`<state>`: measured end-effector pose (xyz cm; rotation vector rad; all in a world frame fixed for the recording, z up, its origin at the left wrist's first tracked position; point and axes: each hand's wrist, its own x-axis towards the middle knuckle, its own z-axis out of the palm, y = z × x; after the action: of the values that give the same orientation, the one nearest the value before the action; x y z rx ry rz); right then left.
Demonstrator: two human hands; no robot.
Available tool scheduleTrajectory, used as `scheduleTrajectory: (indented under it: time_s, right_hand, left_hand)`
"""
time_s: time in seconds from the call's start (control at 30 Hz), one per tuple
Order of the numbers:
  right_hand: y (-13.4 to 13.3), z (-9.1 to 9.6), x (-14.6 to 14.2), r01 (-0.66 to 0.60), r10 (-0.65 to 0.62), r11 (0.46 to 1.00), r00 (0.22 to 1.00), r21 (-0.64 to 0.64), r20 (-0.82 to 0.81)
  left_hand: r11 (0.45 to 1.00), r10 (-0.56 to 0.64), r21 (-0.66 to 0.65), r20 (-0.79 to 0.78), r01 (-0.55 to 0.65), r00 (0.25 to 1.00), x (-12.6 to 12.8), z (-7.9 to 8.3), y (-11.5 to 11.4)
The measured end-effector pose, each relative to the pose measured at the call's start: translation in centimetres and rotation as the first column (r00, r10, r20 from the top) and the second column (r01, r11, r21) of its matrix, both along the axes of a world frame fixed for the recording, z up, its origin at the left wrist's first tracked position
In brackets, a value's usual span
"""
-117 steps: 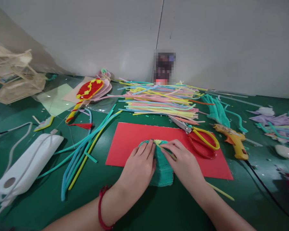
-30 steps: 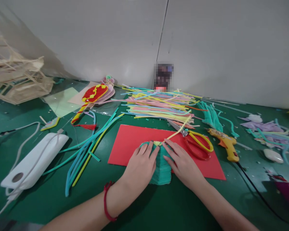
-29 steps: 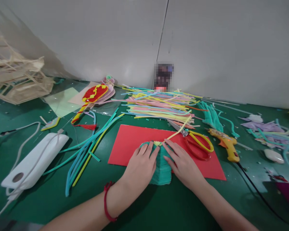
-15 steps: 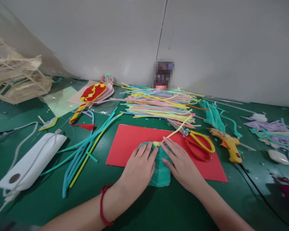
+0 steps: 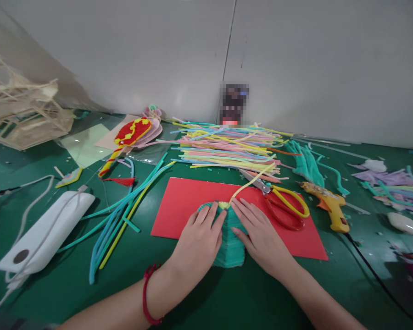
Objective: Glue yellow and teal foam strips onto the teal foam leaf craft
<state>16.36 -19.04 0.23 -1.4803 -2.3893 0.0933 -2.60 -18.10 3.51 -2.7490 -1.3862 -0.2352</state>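
Note:
A teal fan-shaped pad of pipe cleaners (image 5: 231, 245) lies on a red card sheet (image 5: 186, 201). My left hand (image 5: 199, 240) lies flat on its left half, fingers stretched out. My right hand (image 5: 258, 233) rests flat on the right half, fingers extended toward the top. A yellow pipe cleaner (image 5: 249, 183) runs from the small yellow coil at the pad's top, up and to the right past my right fingertips.
Scissors with red and yellow handles (image 5: 284, 206) lie on the card's right part. A yellow glue gun (image 5: 328, 206) is to their right, a pile of coloured pipe cleaners (image 5: 227, 149) behind. Long teal strands (image 5: 124, 211) and a white box (image 5: 43, 233) lie at left.
The yellow pipe cleaner, earlier pinched under my right fingers across the pad, now points up and right. Both hands have flattened onto the pad and hardly moved in the last second.

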Motion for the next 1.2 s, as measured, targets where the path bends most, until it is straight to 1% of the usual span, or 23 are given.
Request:
scheduleTrajectory:
  time_s: [0.3,0.5,0.57,0.63,0.73,0.8,0.87,0.9,1.0,1.07,1.2]
  right_hand:
    - [0.0,0.5,-0.1,-0.014,0.015,1.000,0.998,-0.019,0.054]
    - [0.0,0.6,-0.3,-0.002,0.002,1.000,0.998,-0.001,0.069]
    - [0.0,0.6,-0.4,0.000,0.000,1.000,0.997,0.003,0.076]
    - [0.0,0.5,-0.4,0.000,-0.001,1.000,0.997,0.007,0.080]
    - [0.0,0.5,-0.4,0.003,-0.004,1.000,0.997,0.015,0.079]
    - [0.0,0.5,-0.4,0.006,-0.007,1.000,0.997,0.018,0.079]
    - [0.0,0.5,-0.4,0.004,-0.005,1.000,0.997,0.020,0.083]
    - [0.0,0.5,-0.4,0.003,-0.005,1.000,0.996,0.022,0.086]
    - [0.0,0.5,-0.4,0.000,-0.002,1.000,0.996,0.024,0.090]
    - [0.0,0.5,-0.4,0.000,-0.002,1.000,0.996,0.023,0.087]
    - [0.1,0.4,-0.4,-0.001,0.000,1.000,0.997,0.020,0.073]
  left_hand:
    - [1.000,-0.006,-0.008,0.005,0.006,1.000,0.1,0.1,0.0]
    - [0.997,-0.002,-0.075,0.060,0.006,0.998,-0.2,0.2,0.1]
    - [0.993,0.023,-0.115,0.113,-0.010,0.993,-0.4,0.3,0.2]
    - [0.985,0.074,-0.169,0.192,-0.041,0.979,-0.6,0.4,0.5]
    - [0.960,0.176,-0.266,0.316,-0.092,0.932,-0.9,0.7,1.1]
    - [0.946,0.234,-0.297,0.361,-0.127,0.903,-1.0,0.8,1.4]
    - [0.952,0.254,-0.261,0.369,-0.163,0.894,-1.1,1.0,1.6]
    - [0.960,0.243,-0.223,0.365,-0.169,0.899,-1.1,1.0,1.5]
    - [0.987,0.156,-0.099,0.350,-0.129,0.924,-1.0,1.1,1.2]
    - [0.994,0.112,-0.048,0.331,-0.102,0.937,-0.8,0.9,0.9]
    - [0.995,0.096,0.004,0.275,-0.101,0.957,-0.5,0.3,0.2]
